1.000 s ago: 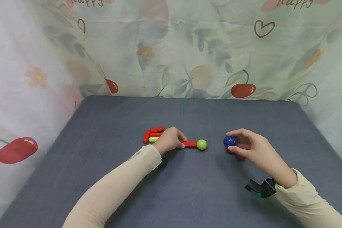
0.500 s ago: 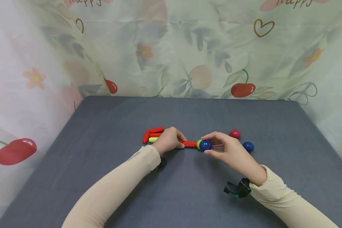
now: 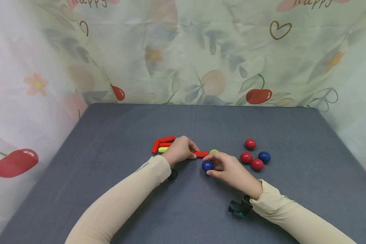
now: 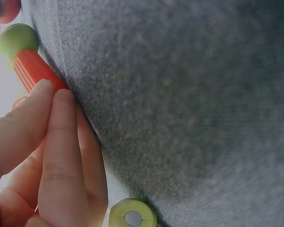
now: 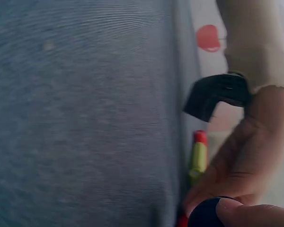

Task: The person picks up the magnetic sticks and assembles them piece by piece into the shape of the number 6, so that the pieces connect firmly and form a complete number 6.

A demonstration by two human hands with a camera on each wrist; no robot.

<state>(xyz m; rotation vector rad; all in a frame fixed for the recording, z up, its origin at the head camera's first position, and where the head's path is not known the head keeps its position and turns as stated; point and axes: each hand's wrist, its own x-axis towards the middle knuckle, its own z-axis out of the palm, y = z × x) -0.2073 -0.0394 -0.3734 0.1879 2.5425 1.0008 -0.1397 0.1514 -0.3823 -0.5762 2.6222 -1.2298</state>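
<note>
My left hand (image 3: 181,149) pinches a red ribbed rod (image 3: 202,154) between thumb and fingers, low at the table. A green ball (image 4: 20,39) sits on that rod's far end, touching it in the left wrist view. In the head view the ball is mostly hidden by my right hand (image 3: 231,171). Thumb and fingertips of that right hand hold a blue ball (image 3: 207,166) in front of the rod, apart from it as far as the head view shows. Part of this blue ball also shows at the right wrist view's bottom edge.
Left of my left hand lie several loose red rods (image 3: 156,146) and a yellow-green rod (image 3: 163,149), which has a grey disc in its end. Right of my right hand are three red balls (image 3: 250,144) and another blue ball (image 3: 264,157). A patterned curtain (image 3: 213,51) hangs behind the table (image 3: 134,118).
My right hand has carried the blue ball left from the ball group, past the green ball, to the near side of the red rod. My left hand keeps its place.
</note>
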